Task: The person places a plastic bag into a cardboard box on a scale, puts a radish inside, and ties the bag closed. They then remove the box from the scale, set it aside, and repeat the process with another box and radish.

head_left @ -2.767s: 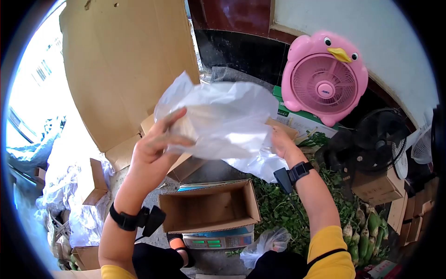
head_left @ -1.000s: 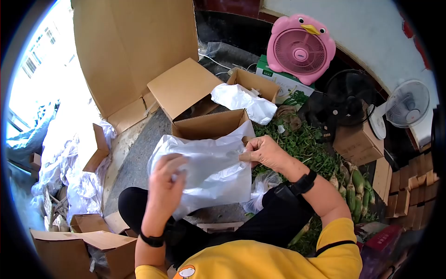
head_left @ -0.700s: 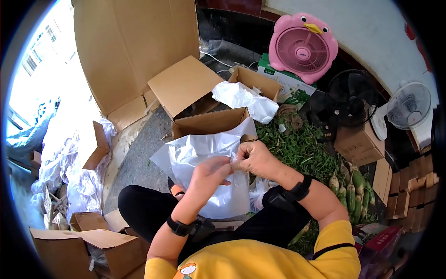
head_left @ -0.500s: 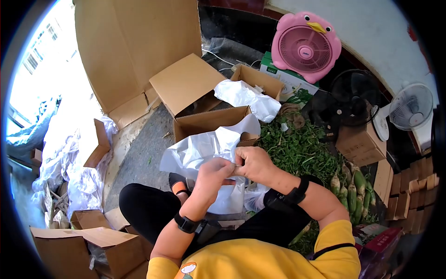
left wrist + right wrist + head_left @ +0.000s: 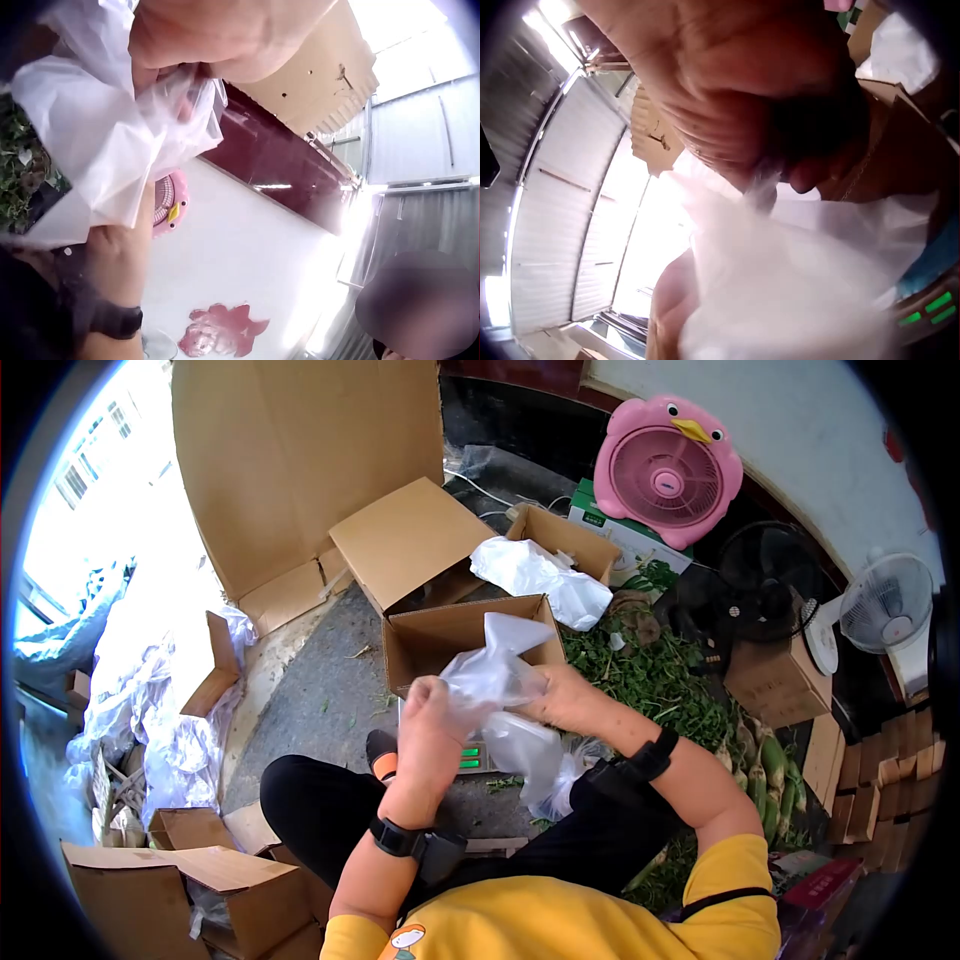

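Observation:
A translucent white plastic bag (image 5: 495, 675) is gathered between both hands in the head view. On its left edge, my left hand (image 5: 430, 735) grips the plastic with curled fingers. My right hand (image 5: 572, 700) holds the other side; in the right wrist view its curled fingers (image 5: 802, 176) close on a twist of the film. Beneath the bag an open cardboard box (image 5: 415, 645) stands on a scale (image 5: 472, 758) whose green digits show. The bag covers the box's front right part. In the left wrist view, folds of the bag (image 5: 97, 135) hang below the left hand (image 5: 225, 37).
Another white bag (image 5: 545, 580) drapes over a box behind. Leafy greens (image 5: 640, 680) and green-white radishes (image 5: 770, 770) lie to the right. A pink fan (image 5: 668, 475) stands at the back. More cartons (image 5: 190, 890) sit at the lower left, with crumpled plastic (image 5: 150, 710) beyond.
The bag was spread wide over the box front; now it is bunched up between the hands. The hands have moved apart after meeting at its edge, uncovering the scale's display.

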Available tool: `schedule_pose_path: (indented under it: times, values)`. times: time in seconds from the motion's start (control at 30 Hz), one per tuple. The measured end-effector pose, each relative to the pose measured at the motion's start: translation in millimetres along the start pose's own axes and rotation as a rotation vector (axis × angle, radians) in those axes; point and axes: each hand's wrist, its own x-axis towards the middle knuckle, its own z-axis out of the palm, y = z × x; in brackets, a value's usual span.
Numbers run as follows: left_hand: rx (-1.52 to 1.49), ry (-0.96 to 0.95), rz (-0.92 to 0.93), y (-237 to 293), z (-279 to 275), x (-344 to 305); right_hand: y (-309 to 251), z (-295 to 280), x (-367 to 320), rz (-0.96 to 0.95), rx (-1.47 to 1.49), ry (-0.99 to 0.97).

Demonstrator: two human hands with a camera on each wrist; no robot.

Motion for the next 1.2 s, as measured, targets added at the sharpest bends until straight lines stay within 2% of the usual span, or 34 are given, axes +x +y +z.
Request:
schedule_pose_path:
  times: [0.03, 0.1, 0.13, 0.17, 0.2, 0.23, 0.27, 0.3, 0.33, 0.37, 0.43, 0.47, 0.5, 0.57, 0.6, 0.63, 0.7, 0.77, 0.87, 0.9, 0.93, 1.0, 1.07, 1.1, 1.13, 1.17, 1.2]
  values:
    - [-0.032, 0.048, 0.031, 5, -2, 0, 4, -4, 4, -0.002, 0.0, -0.007]
    - [0.082, 0.086, 0.035, 10, -9, 2, 5, -17, 15, 0.163, 0.396, 0.175]
    - [0.437, 0.068, 0.17, 17, -3, -2, 1, -23, 18, 0.125, 0.581, 0.215]
    - [0.79, 0.046, 0.304, 21, 0, -4, -3, -29, 20, 0.204, 0.691, 0.282]
    - [1.067, 0.027, 0.431, 22, -10, 0, -6, -33, 22, 0.171, 0.844, 0.241]
    - [1.065, 0.027, 0.433, 22, -23, 6, -8, -37, 24, 0.136, 0.996, 0.197]
    - [1.081, 0.112, 0.383, 21, -38, 13, -9, -42, 28, 0.135, 0.993, 0.196]
    - [1.096, 0.198, 0.333, 26, -49, 17, -10, -47, 33, 0.114, 1.089, 0.289]
    - [0.82, 0.329, 0.311, 35, -54, 18, -11, -51, 37, 0.093, 1.185, 0.384]
    - [0.541, 0.45, 0.285, 45, -60, 18, -9, -61, 39, 0.094, 1.186, 0.383]
    - [0.209, 0.478, 0.351, 55, -96, 25, -3, -87, 38, 0.164, 0.986, 0.493]
    - [0.045, 0.542, 0.248, 54, -113, 33, -2, -93, 39, 0.195, 0.884, 0.544]
    - [0.043, 0.544, 0.253, 52, -110, 31, -2, -93, 42, 0.193, 0.883, 0.539]
    - [0.108, 0.614, 0.202, 44, -99, 27, -3, -87, 48, 0.001, 0.635, 0.518]
    - [0.302, 0.587, 0.126, 45, -98, 23, -9, -85, 49, 0.035, 0.644, 0.517]
    - [0.515, 0.577, 0.214, 41, -94, 17, -13, -85, 51, 0.03, 0.645, 0.519]
    - [1.077, 0.565, 0.689, 37, -79, 13, -18, -82, 52, -0.047, 0.481, 0.333]
    - [1.267, 0.341, 0.892, 47, -38, 9, -30, -71, 52, -0.049, 0.447, 0.264]
    - [1.36, 0.245, 0.804, 42, 5, 26, -35, -57, 59, -0.186, 0.397, 0.037]
    - [1.418, 0.219, 0.682, 36, 8, 40, -47, -54, 55, -0.104, 0.393, 0.008]
    - [1.471, 0.191, 0.557, 31, 7, 54, -47, -47, 55, -0.113, 0.369, 0.018]
    - [1.367, 0.239, 0.591, 31, -23, 87, -45, -49, 52, -0.119, 0.345, 0.036]
    - [1.196, 0.305, 0.689, 48, -41, 107, -40, -68, 42, -0.177, -0.417, -0.017]
    - [1.129, 0.324, 0.755, 58, -46, 112, -35, -75, 41, -0.168, -0.414, -0.013]
    - [1.129, 0.319, 0.749, 65, -51, 116, -28, -82, 42, -0.051, -0.652, -0.001]
    - [1.105, 0.304, 0.698, 73, -55, 119, -20, -90, 43, 0.068, -0.889, 0.008]
    - [1.081, 0.289, 0.649, 78, -59, 123, -4, -99, 48, 0.072, -0.887, 0.011]
